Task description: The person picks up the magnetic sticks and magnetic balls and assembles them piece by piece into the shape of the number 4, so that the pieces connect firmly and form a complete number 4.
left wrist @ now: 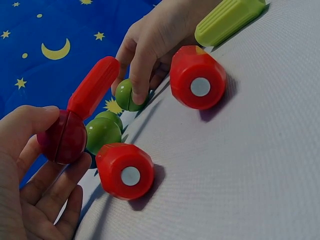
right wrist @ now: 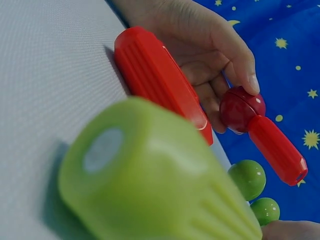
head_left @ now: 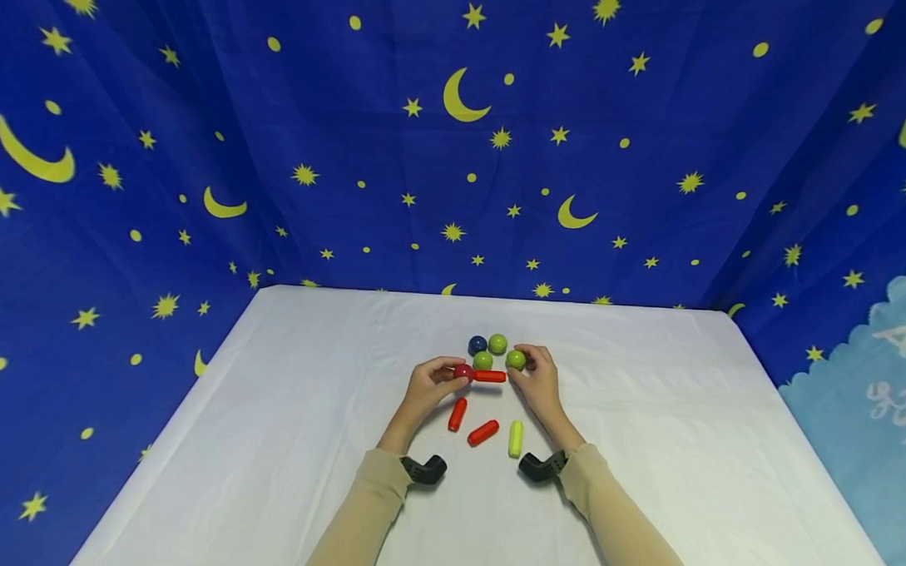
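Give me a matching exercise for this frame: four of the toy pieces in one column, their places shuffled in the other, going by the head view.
1. Red ball
2. Dark blue ball
3. Yellow-green rod
4. Rightmost green ball

A. Lying on the white cloth, right of two loose red rods
B. Held in the right hand
C. Held in the left hand
D. Beside two other green balls, held by neither hand

Pairs: 1-C, 2-D, 3-A, 4-B
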Tool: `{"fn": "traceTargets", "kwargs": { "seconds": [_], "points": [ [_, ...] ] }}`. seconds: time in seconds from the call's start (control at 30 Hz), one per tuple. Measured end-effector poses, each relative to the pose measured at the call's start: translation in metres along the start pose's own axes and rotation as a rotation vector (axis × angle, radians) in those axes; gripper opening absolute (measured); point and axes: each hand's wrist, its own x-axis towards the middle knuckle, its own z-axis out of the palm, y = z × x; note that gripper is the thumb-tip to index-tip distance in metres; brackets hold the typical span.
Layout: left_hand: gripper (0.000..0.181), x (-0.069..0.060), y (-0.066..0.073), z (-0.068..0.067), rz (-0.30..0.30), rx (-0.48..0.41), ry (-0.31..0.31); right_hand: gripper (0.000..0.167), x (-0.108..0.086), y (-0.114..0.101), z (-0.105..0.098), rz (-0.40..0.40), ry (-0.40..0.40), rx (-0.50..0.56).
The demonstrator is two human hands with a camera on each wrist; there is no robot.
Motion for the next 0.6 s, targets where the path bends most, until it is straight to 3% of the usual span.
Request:
{"fn": "traceTargets", "kwargs": {
  "seconds": [0.6],
  "points": [
    [0.039, 0.0002, -0.0014, -0.0006, 0.003, -0.016, 0.0, 0.039, -0.003, 0.0, -0.0011, -0.004, 0.035, 0.031]
  ]
}}
